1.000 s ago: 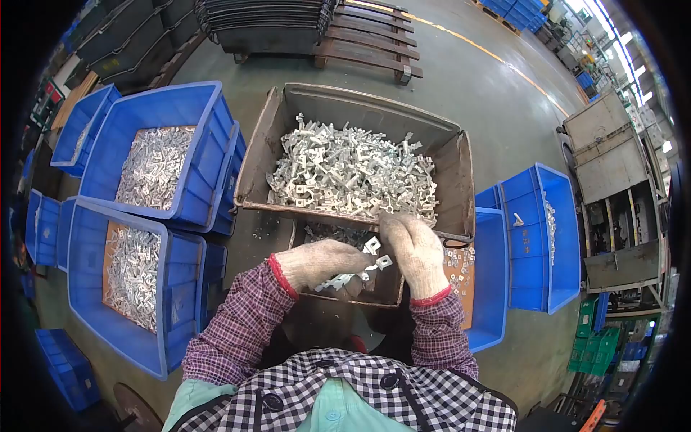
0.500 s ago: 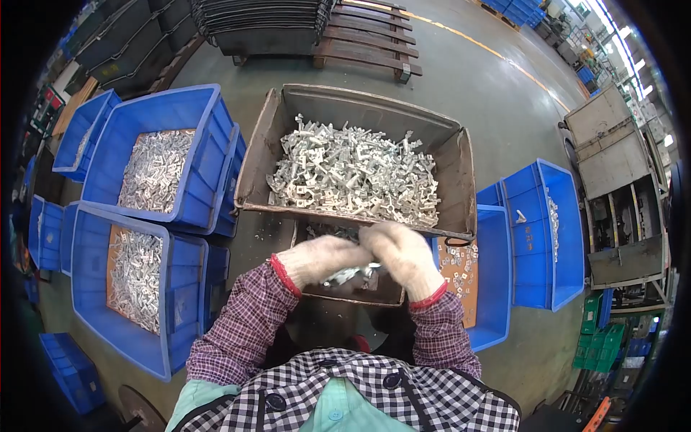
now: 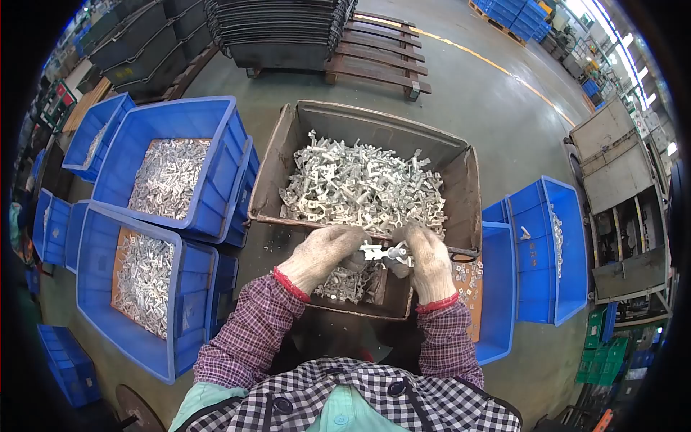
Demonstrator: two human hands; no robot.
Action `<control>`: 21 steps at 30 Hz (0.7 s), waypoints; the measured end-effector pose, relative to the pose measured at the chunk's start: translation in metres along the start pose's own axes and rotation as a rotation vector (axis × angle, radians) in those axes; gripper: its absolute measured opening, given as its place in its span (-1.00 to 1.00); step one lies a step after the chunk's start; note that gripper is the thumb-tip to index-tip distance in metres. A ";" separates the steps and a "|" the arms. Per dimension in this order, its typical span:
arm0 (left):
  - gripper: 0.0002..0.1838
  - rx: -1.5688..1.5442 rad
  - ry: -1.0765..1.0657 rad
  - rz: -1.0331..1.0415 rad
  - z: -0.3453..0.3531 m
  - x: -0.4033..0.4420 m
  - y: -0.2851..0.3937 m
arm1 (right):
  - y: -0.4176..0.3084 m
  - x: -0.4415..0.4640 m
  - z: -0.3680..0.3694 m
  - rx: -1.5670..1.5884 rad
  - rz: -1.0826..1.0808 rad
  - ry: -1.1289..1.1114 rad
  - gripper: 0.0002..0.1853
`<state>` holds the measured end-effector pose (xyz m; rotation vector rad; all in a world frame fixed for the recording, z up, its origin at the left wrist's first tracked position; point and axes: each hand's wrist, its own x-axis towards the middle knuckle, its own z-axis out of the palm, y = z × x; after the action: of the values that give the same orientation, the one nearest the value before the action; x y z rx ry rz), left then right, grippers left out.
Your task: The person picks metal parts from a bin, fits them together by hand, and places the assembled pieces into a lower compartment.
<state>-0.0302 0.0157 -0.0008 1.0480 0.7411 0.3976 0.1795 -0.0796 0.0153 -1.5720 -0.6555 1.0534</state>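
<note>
A factory workshop: blue plastic bins of silvery metal parts stand left of the gloved left hand, a brown slatted wooden pallet beyond it.

Noted: near rim of the brown bin bars low passage just beyond the held part; room above it. Left of grip, a floor strip, then blue bin. Below, lower box.

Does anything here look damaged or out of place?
The big metal box looks worn, scuffed and browned along its edges. Also odd: one small pale piece shows alone on the side of the right-hand blue bin; I can't tell what holds it there.
</note>
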 end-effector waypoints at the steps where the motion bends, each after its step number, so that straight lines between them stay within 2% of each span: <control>1: -0.44 -0.001 -0.024 0.002 -0.001 0.001 0.000 | 0.001 0.001 0.001 0.075 0.044 -0.032 -0.55; 3: -0.47 -0.173 -0.063 0.068 0.002 0.001 -0.005 | -0.001 0.003 0.004 0.355 0.314 -0.137 -0.55; 4: -0.49 -0.259 -0.083 0.100 0.003 0.000 -0.007 | 0.000 0.003 0.004 0.328 0.272 -0.146 -0.57; 7: -0.50 -0.002 0.028 -0.031 0.003 -0.003 0.007 | -0.001 0.010 -0.003 0.107 0.083 -0.024 -0.59; 8: -0.50 0.213 0.067 -0.095 0.005 -0.006 0.015 | -0.003 0.009 -0.005 -0.010 0.041 0.062 -0.58; 10: -0.50 0.643 0.143 -0.221 0.018 -0.018 0.044 | -0.022 0.003 -0.002 0.037 0.125 0.124 -0.60; 11: -0.50 0.646 0.158 -0.154 0.017 -0.018 0.039 | -0.027 0.001 -0.001 0.060 0.168 0.155 -0.60; 12: -0.49 0.649 0.172 -0.087 0.015 -0.017 0.029 | -0.022 0.004 -0.005 0.150 0.148 0.065 -0.63; 13: -0.48 0.652 0.186 -0.019 0.010 -0.014 0.016 | -0.013 0.007 -0.006 0.097 0.092 0.054 -0.64; 14: -0.41 0.730 0.111 0.184 -0.006 0.000 -0.013 | -0.002 0.010 -0.006 0.044 0.037 0.042 -0.65; 17: -0.34 0.097 0.081 -0.142 0.012 -0.003 0.003 | 0.013 0.018 -0.003 0.203 0.082 -0.055 -0.63; 19: -0.32 -0.001 0.063 -0.134 0.013 -0.002 0.004 | 0.012 0.021 0.006 0.368 0.163 -0.088 -0.62; 21: -0.33 -0.198 0.043 -0.168 0.013 -0.001 -0.004 | 0.008 0.017 0.018 0.342 0.154 -0.061 -0.60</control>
<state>-0.0222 0.0051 0.0001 0.7870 0.8050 0.3417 0.1708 -0.0590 0.0018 -1.3105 -0.3732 1.2592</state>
